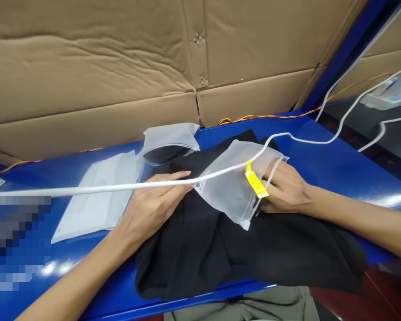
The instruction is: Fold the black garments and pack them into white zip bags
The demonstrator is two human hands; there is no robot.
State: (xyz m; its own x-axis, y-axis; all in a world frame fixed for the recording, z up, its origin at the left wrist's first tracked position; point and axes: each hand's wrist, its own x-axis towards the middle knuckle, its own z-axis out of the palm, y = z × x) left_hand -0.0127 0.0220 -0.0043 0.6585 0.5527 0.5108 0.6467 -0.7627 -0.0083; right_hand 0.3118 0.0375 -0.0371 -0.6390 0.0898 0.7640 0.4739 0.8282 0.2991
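A frosted zip bag lies slantwise over a black folded garment, its slider at the lower corner. My left hand pinches the bag's left corner, index finger stretched out above. At the bag's open right end, my right hand is closed around the edge, with some fingertips hidden in its mouth. A white cable with a yellow tag crosses in front of the bag and the left fingers. Whether anything is inside the bag, I cannot tell.
Behind the left hand lie a flat frosted bag and another frosted bag with dark content showing at its mouth. Cardboard panels close off the back of the blue table. Red and yellow wires run along the rear edge.
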